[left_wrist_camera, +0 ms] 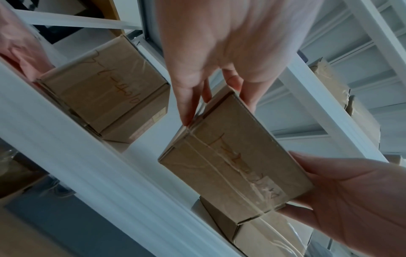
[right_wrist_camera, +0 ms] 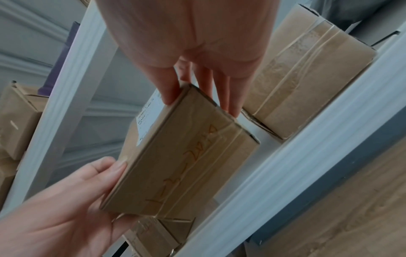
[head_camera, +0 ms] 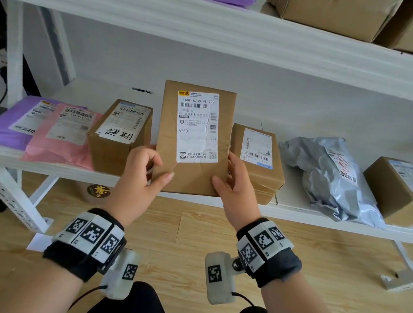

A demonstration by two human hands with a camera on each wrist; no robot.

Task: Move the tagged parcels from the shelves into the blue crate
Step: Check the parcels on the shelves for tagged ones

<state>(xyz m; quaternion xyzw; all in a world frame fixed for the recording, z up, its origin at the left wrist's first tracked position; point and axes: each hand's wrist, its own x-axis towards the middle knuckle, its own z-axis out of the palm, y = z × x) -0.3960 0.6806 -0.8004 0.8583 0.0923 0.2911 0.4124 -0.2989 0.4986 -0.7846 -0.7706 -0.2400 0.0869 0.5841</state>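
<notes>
A flat brown cardboard parcel [head_camera: 193, 138] with a white shipping label is tilted up over the front of the lower shelf [head_camera: 220, 202]. My left hand [head_camera: 142, 173] grips its lower left edge, thumb on the front face. My right hand [head_camera: 233, 186] grips its lower right edge the same way. The wrist views show the parcel's taped underside [left_wrist_camera: 232, 167] [right_wrist_camera: 184, 163] with orange writing, held between my left hand [left_wrist_camera: 219, 73] and my right hand [right_wrist_camera: 197, 73]. The blue crate is out of view.
On the lower shelf lie a purple mailer [head_camera: 11, 121], a pink mailer [head_camera: 65, 136], a box with handwritten characters [head_camera: 119, 136], a labelled box [head_camera: 257, 161], a grey bag [head_camera: 332, 176] and more boxes [head_camera: 402, 191]. The upper shelf [head_camera: 217, 33] holds boxes and a purple bag. Wooden floor lies below.
</notes>
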